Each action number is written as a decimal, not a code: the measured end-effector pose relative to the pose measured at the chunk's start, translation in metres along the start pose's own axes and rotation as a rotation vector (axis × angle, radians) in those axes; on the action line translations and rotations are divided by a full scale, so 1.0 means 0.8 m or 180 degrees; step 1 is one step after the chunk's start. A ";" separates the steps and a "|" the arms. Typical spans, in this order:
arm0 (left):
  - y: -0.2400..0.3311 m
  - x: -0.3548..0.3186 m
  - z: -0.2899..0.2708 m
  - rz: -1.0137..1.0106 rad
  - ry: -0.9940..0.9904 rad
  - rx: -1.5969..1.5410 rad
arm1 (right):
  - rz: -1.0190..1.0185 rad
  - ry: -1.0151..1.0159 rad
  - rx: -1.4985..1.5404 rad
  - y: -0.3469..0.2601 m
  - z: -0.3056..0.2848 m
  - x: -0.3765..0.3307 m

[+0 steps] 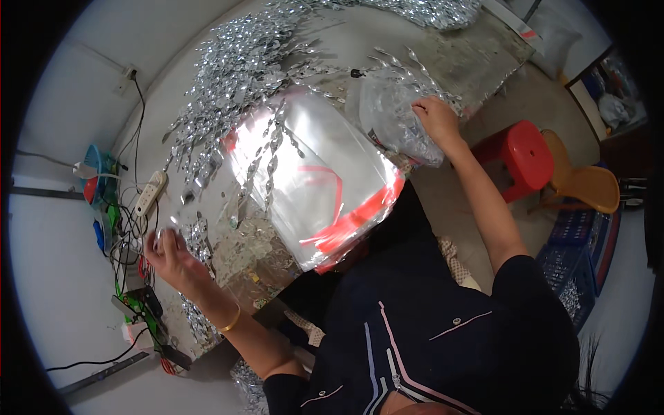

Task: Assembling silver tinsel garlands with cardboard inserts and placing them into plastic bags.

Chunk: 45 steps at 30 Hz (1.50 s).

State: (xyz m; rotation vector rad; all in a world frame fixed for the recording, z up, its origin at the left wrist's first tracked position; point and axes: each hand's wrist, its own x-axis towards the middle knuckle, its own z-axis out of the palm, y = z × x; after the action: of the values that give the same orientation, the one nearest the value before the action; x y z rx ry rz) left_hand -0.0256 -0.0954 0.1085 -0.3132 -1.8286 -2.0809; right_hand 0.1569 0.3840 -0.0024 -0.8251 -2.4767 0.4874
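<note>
A stack of clear plastic bags [311, 131] with red edges lies at the middle of the table, close to my body. Several silvery strands of small leaf-shaped pieces [271, 155] are draped over it. My right hand [437, 119] is closed in a pinch above a crumpled clear bag [394, 114]; what its fingertips hold, if anything, is too small to name. At the left table edge my left hand [171, 261] has its fingers curled together, beside more silvery pieces. A shiny spot shows at its fingers, but I cannot make out what it is.
A big heap of silvery strands [238, 69] covers the far left of the table [477, 62]. A white power strip [151, 194] and tangled cables lie at the left. To the right stand a red stool [527, 155], a tan chair [588, 183] and blue crates [567, 266].
</note>
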 end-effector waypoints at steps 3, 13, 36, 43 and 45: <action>-0.015 -0.021 -0.053 -0.0381 -0.0057 -0.0793 | 0.0109 -0.0099 -0.0279 -0.004 0.011 0.003; 0.018 -0.082 -0.048 -0.0934 0.0069 -0.2477 | -0.0225 0.0408 0.0234 0.010 0.033 0.118; 0.016 -0.115 -0.008 -0.1691 -0.0657 -0.1566 | -0.0311 -0.0556 0.1121 0.050 0.044 0.165; 0.005 -0.142 0.018 -0.2045 -0.1036 -0.0694 | -0.2198 -0.0422 0.0066 0.041 0.056 0.157; -0.008 -0.147 0.020 -0.2064 -0.1259 -0.0903 | -0.2273 -0.0546 0.0093 0.041 0.059 0.157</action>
State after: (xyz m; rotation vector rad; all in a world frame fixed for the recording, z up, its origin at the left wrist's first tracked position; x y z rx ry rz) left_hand 0.0781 -0.0656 0.0595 -0.2317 -2.0435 -2.9104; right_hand 0.0578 0.4796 -0.0152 0.1467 -2.6832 0.3340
